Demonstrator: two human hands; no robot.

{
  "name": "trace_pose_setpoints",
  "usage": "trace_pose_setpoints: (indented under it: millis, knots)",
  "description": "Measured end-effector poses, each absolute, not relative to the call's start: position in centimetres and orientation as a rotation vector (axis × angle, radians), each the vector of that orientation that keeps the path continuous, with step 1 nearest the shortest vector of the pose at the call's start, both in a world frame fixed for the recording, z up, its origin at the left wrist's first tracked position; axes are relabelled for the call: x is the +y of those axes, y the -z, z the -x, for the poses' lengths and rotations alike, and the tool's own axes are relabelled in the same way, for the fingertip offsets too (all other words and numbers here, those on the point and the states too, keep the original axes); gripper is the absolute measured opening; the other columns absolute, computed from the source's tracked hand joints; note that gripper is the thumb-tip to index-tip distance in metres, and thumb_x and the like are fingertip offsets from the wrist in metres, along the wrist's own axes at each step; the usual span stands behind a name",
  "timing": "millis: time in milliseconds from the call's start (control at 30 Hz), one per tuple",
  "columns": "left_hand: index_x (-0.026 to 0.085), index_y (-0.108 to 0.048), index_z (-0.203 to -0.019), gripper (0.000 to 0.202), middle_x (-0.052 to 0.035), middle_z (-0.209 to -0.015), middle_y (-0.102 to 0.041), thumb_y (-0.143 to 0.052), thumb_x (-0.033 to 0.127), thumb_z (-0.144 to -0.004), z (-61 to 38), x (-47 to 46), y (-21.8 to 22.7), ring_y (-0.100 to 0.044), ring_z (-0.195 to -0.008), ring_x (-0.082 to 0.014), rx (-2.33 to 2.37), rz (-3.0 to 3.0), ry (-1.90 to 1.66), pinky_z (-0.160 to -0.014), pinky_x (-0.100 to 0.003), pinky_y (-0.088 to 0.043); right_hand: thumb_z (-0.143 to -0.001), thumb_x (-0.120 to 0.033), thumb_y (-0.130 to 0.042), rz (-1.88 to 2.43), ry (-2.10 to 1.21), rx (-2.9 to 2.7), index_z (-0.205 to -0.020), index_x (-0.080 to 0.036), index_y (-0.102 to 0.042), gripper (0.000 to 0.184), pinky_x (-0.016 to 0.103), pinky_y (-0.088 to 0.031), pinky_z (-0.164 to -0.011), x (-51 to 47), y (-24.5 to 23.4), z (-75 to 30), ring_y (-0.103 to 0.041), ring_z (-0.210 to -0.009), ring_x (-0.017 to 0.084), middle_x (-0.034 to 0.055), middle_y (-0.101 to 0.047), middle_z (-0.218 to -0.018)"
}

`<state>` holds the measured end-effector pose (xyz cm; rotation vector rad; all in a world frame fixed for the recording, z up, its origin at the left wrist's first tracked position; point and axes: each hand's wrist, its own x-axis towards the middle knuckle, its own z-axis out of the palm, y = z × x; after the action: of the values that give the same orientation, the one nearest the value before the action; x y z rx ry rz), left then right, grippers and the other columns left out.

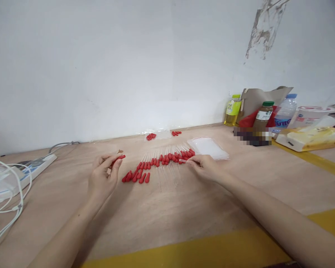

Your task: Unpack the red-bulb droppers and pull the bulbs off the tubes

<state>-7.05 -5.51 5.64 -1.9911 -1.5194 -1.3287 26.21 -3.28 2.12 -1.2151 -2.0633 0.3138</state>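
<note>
Between the fingertips of my left hand point(104, 175) is a red rubber bulb point(120, 158), its narrow end pointing right. My right hand point(203, 167) pinches a clear glass dropper tube point(183, 161), whose end points left toward the bulb. The two are well apart. On the table between my hands lie several loose red bulbs point(134, 176). Behind them is a row of droppers with red bulbs point(167, 158) fitted on clear tubes. Several bare clear tubes point(169, 176) lie just in front of that row.
A stack of clear plastic bags point(208, 147) lies behind my right hand. Bags with red bulbs point(151, 137) rest near the wall. At left are a power strip point(39, 169) and white cables point(19, 201). Bottles point(232, 111) and a tissue pack point(309, 138) stand at right.
</note>
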Motion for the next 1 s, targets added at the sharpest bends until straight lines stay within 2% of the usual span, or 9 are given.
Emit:
trace_pose_setpoints:
  millis: [100, 233, 333, 433, 767, 867, 1000]
  knots:
    - [0.019, -0.062, -0.103, 0.034, -0.0068, -0.086, -0.062, -0.043, 0.037, -0.081, 8.3, -4.5, -5.1, -0.058, -0.078, -0.0192, -1.832, 2.14, 1.181, -0.062, -0.028, -0.047, -0.077, -0.014, -0.041, 1.273, -0.244, -2.082, -0.081, -0.018, -0.064, 0.024, 0.025, -0.039, -0.061, -3.7, -1.1, -25.1, -0.057, -0.068, 0.016, 0.0039, -0.066, -0.076]
    - [0.017, -0.059, -0.105, 0.039, -0.0064, -0.085, -0.065, -0.051, 0.041, -0.075, 9.1, -3.8, -3.6, -0.061, -0.07, -0.0181, -2.097, 2.409, 1.161, -0.061, -0.028, -0.047, -0.073, -0.008, -0.042, 1.299, -0.156, -2.022, -0.079, -0.016, -0.059, 0.02, 0.024, -0.039, -0.059, -4.2, -0.1, -23.9, -0.055, -0.062, 0.014, 0.0032, -0.063, -0.07]
    - [0.016, -0.058, -0.099, 0.039, -0.0058, -0.081, -0.065, -0.056, 0.044, -0.071, 9.0, -3.5, -2.6, -0.061, -0.064, -0.0163, -2.094, 2.44, 1.249, -0.055, -0.025, -0.045, -0.072, -0.005, -0.042, 1.268, -0.102, -2.002, -0.075, -0.015, -0.059, 0.019, 0.026, -0.042, -0.063, -4.1, 0.3, -23.0, -0.056, -0.067, 0.015, 0.0062, -0.061, -0.074]
    - [0.017, -0.059, -0.09, 0.035, -0.0042, -0.078, -0.065, -0.057, 0.045, -0.07, 8.8, -3.3, -2.0, -0.058, -0.059, -0.0143, -2.13, 2.351, 1.164, -0.051, -0.024, -0.042, -0.071, -0.003, -0.043, 1.185, -0.075, -2.01, -0.074, -0.014, -0.06, 0.021, 0.027, -0.044, -0.068, -4.0, 0.6, -22.3, -0.054, -0.073, 0.016, 0.0083, -0.058, -0.079]
    - [0.018, -0.059, -0.085, 0.034, -0.0014, -0.071, -0.062, -0.055, 0.048, -0.071, 7.1, -3.5, -1.4, -0.052, -0.057, -0.0128, -2.078, 2.288, 1.128, -0.051, -0.023, -0.038, -0.075, -0.012, -0.049, 1.178, -0.181, -2.013, -0.073, -0.013, -0.062, 0.013, 0.027, -0.044, -0.066, -4.7, 1.1, -21.5, -0.052, -0.068, 0.014, 0.0064, -0.056, -0.077]
    - [0.018, -0.061, -0.082, 0.036, -0.0012, -0.071, -0.063, -0.056, 0.051, -0.069, 6.7, -3.7, -1.5, -0.051, -0.056, -0.0125, -2.089, 2.323, 1.052, -0.051, -0.023, -0.038, -0.076, -0.014, -0.049, 1.182, -0.187, -2.02, -0.082, -0.012, -0.063, 0.015, 0.028, -0.044, -0.067, -4.7, 1.1, -21.5, -0.054, -0.07, 0.015, 0.0078, -0.057, -0.079]
    - [0.017, -0.062, -0.083, 0.04, -0.0024, -0.07, -0.064, -0.054, 0.054, -0.069, 7.0, -3.6, -1.9, -0.05, -0.054, -0.0119, -2.117, 2.248, 1.165, -0.049, -0.022, -0.036, -0.078, -0.013, -0.047, 1.172, -0.208, -1.99, -0.093, -0.011, -0.06, 0.02, 0.027, -0.045, -0.069, -4.3, 1.3, -21.9, -0.056, -0.075, 0.016, 0.0092, -0.06, -0.084]
